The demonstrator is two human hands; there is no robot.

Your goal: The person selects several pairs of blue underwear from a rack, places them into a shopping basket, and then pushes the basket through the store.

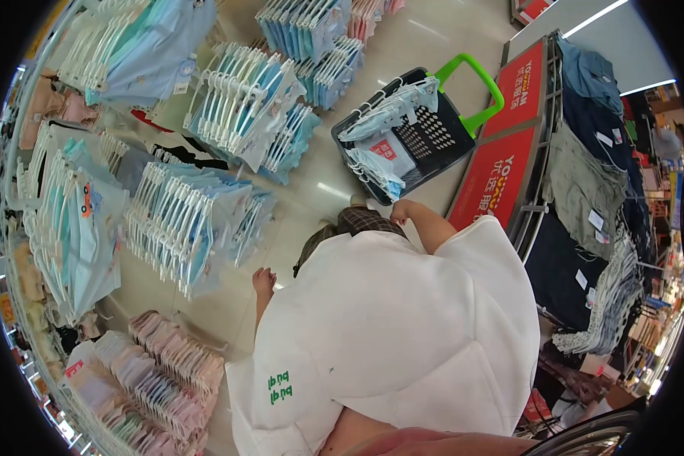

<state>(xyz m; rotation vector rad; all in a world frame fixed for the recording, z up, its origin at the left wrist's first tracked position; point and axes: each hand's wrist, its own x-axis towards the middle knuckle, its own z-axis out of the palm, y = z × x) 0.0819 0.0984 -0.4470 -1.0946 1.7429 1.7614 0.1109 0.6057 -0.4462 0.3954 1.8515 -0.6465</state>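
Observation:
My left hand (264, 281) hangs beside my body with its fingers curled in and nothing showing in them. It is nearest to a rack of light blue baby clothes (194, 216) on white hangers. My right hand (401, 213) is closed at my other side, just below the near corner of a black shopping basket (433, 140) in this view. The basket has a raised green handle (485, 106). In it lie pale patterned garments (391, 110) on hangers, a clear pack with a red label (385, 150) and another light blue garment (376, 173).
More hanging baby clothes (243, 102) fill the racks ahead and to the left. Pink garments (178, 357) hang low at the near left. On my right runs a display stand with red signs (486, 182), bearing folded trousers (581, 186). Shiny tiled floor (304, 205) lies between.

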